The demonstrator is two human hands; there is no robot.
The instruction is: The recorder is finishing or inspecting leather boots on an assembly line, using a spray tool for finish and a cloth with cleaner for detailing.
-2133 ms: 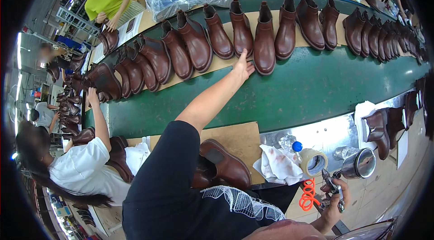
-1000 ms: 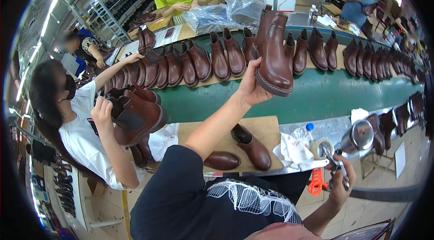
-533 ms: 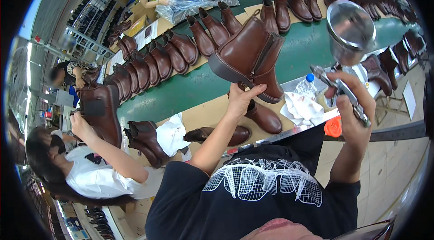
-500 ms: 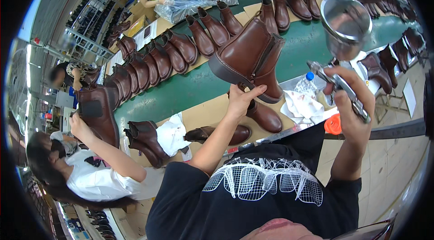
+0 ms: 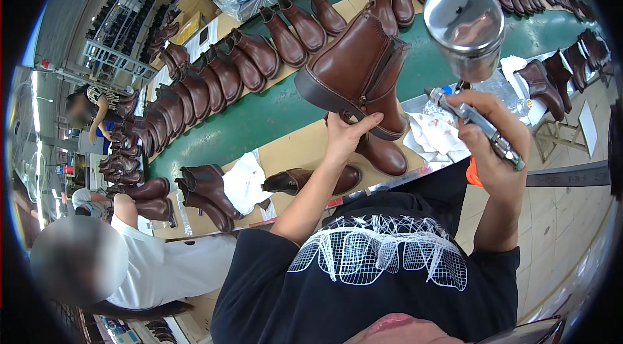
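Left fingers (image 5: 363, 125) clamp a brown leather boot (image 5: 347, 52), likely safest by its stiff-looking sole (image 5: 315, 92); right fingers (image 5: 494, 108), a silver spray gun (image 5: 479, 121).

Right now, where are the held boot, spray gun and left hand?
Held boot (image 5: 348, 57), head view: side of the upper.
Spray gun (image 5: 477, 64), head view: cup wall.
Left hand (image 5: 346, 138), head view: thumb's base.
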